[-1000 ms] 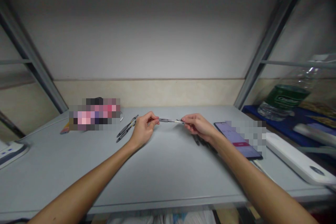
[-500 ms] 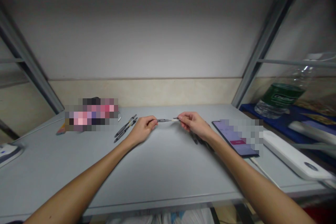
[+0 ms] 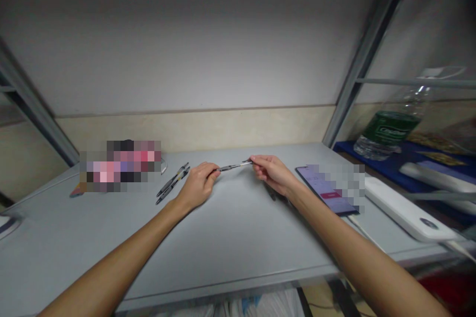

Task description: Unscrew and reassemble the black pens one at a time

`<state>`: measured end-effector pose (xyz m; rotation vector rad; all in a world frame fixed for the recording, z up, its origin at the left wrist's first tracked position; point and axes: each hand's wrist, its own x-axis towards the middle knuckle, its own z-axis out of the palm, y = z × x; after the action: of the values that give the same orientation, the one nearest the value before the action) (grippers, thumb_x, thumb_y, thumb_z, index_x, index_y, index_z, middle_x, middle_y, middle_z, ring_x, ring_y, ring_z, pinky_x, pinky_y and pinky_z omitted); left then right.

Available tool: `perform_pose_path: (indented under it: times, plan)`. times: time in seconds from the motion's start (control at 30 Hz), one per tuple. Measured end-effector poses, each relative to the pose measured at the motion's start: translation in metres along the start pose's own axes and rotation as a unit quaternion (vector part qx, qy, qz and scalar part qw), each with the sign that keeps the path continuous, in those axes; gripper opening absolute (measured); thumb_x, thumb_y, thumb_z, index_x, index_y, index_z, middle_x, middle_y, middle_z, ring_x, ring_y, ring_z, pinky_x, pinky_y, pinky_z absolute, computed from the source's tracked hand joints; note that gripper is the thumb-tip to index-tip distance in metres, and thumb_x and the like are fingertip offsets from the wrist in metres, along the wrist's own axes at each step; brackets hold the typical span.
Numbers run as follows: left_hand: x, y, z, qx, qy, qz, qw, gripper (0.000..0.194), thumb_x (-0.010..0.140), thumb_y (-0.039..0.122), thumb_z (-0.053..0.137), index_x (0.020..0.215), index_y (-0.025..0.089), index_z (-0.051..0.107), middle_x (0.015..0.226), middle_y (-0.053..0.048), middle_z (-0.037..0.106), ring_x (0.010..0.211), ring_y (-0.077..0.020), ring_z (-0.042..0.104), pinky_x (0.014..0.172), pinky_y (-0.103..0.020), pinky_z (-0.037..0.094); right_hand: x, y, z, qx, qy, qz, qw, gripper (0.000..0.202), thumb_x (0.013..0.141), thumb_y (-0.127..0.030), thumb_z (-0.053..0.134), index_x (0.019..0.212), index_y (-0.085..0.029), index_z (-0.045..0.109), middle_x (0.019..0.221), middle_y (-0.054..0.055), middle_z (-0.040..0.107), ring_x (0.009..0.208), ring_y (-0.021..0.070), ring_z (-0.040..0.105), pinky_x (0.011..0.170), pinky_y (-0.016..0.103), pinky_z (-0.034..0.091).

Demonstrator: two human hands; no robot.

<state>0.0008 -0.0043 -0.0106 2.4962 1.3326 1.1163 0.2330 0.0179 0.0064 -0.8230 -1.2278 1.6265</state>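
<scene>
Above the middle of the grey desk (image 3: 223,237), a slim pen (image 3: 234,166) spans the gap between both hands. The fingers of my left hand (image 3: 201,182) pinch its dark left end. At its right end, which sits a little higher, the fingertips of my right hand (image 3: 271,171) are closed on it. Left of my left hand, dark pens (image 3: 173,183) lie side by side on the desk. Under my right hand, part of another dark pen (image 3: 270,192) shows, mostly hidden by the wrist.
A phone (image 3: 327,193) and a white power strip-like device (image 3: 409,210) lie to the right. A water bottle (image 3: 388,131) stands on a blue shelf (image 3: 344,147) beyond the metal frame. Pixelated pink items (image 3: 122,166) sit at the back left.
The view has shifted slightly. The held pen now tilts, its right end raised, where it was almost level before. Both hands keep their pinch on it.
</scene>
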Motion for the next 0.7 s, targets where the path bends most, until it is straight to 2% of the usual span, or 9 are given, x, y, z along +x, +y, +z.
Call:
perform_pose_path:
  times: [0.1,0.17,0.27,0.37,0.47,0.57,0.63,0.7]
  plan:
    - [0.0,0.006,0.002,-0.012,-0.055,0.039,0.998,0.025,0.087,0.035,0.044,0.092,0.019,0.063,0.08,-0.007,0.061,0.082,-0.0208,0.053,0.077,-0.031,0.038,0.002,-0.001,0.0,0.007,0.03,-0.068,0.997,0.029,0.065,-0.033,0.075,0.082,-0.013,0.062,0.059,-0.004,0.045,0.048,0.0047,0.035,0.041,0.018,0.026]
    - [-0.001,0.009,0.003,-0.016,-0.09,0.054,0.994,0.027,0.085,0.037,0.048,0.1,0.02,0.062,0.082,-0.007,0.061,0.083,-0.0213,0.052,0.079,-0.032,0.038,0.002,-0.002,-0.001,-0.001,0.062,-0.096,0.993,0.029,0.064,-0.034,0.075,0.08,-0.014,0.063,0.061,-0.004,0.046,0.049,0.0057,0.035,0.041,0.019,0.027]
    - [-0.002,0.009,0.003,-0.029,-0.097,0.038,0.994,0.035,0.083,0.039,0.05,0.112,0.02,0.058,0.086,-0.007,0.06,0.084,-0.0211,0.052,0.08,-0.033,0.039,0.003,-0.004,-0.003,0.034,0.101,-0.127,0.986,0.026,0.069,-0.04,0.07,0.077,-0.018,0.058,0.07,-0.001,0.051,0.057,0.0089,0.045,0.046,0.019,0.036]
    - [-0.001,0.003,0.002,-0.008,-0.081,0.019,0.997,0.034,0.086,0.038,0.045,0.112,0.02,0.056,0.086,-0.006,0.06,0.084,-0.0208,0.052,0.081,-0.033,0.039,0.004,-0.006,-0.007,0.095,0.091,-0.136,0.982,0.027,0.074,-0.045,0.064,0.081,-0.022,0.05,0.07,-0.002,0.051,0.06,0.0108,0.049,0.052,0.022,0.042]
    - [0.001,-0.004,0.001,0.075,-0.058,-0.001,0.996,0.032,0.088,0.038,0.04,0.106,0.019,0.057,0.087,-0.008,0.06,0.088,-0.0228,0.052,0.083,-0.035,0.038,0.004,-0.009,-0.012,0.143,0.092,-0.127,0.977,0.028,0.075,-0.046,0.061,0.08,-0.024,0.044,0.054,-0.008,0.034,0.043,0.0081,0.034,0.041,0.019,0.031]
    - [0.002,-0.008,-0.001,0.19,-0.051,-0.044,0.979,0.032,0.088,0.039,0.04,0.102,0.018,0.059,0.097,-0.011,0.059,0.096,-0.0267,0.049,0.085,-0.038,0.037,0.002,-0.012,-0.019,0.175,0.099,-0.108,0.974,0.036,0.077,-0.055,0.051,0.068,-0.022,0.039,0.047,-0.009,0.019,0.038,0.0079,0.014,0.036,0.02,0.015]
    - [0.002,-0.01,-0.002,0.255,-0.053,-0.087,0.962,0.033,0.087,0.039,0.041,0.103,0.018,0.058,0.105,-0.013,0.056,0.102,-0.0293,0.046,0.085,-0.041,0.037,-0.001,-0.014,-0.023,0.188,0.087,-0.102,0.973,0.04,0.079,-0.055,0.044,0.06,-0.022,0.032,0.045,-0.009,0.016,0.038,0.0084,0.011,0.035,0.022,0.013]
    - [0.001,-0.011,-0.003,0.3,-0.052,-0.131,0.943,0.035,0.087,0.04,0.04,0.107,0.017,0.057,0.11,-0.015,0.054,0.106,-0.0315,0.043,0.085,-0.043,0.037,-0.003,-0.016,-0.027,0.199,0.069,-0.106,0.972,0.039,0.079,-0.049,0.042,0.055,-0.022,0.026,0.043,-0.008,0.014,0.037,0.0087,0.009,0.034,0.023,0.013]
